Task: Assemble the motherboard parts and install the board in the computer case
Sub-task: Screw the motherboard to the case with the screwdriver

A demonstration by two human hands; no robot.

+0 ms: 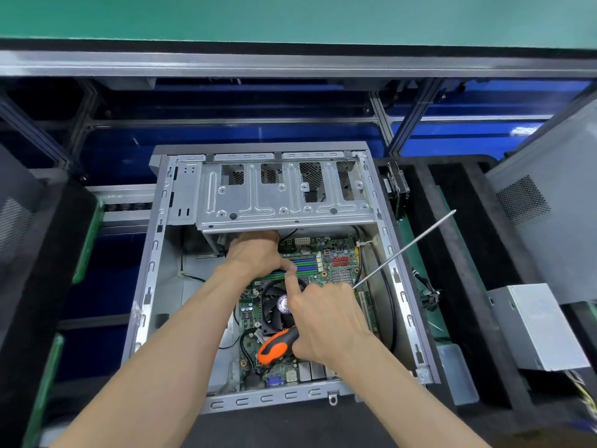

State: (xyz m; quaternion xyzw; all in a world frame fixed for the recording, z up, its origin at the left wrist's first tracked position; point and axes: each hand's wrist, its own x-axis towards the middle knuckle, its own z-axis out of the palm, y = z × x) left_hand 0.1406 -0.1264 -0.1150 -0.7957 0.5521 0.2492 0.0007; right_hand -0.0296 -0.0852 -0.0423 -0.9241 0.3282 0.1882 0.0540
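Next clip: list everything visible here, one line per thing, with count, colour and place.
computer case: one, grey metal, open, centre
drive cage: one, silver, far end of the case
motherboard: one, green, inside the case
cooler fan: one, black, on the motherboard
screwdriver: one, orange-black handle, long silver shaft pointing up-right
power supply: one, grey, right of the case
left hand: one, at the memory slots under the drive cage
right hand: one, holds the screwdriver, forefinger out
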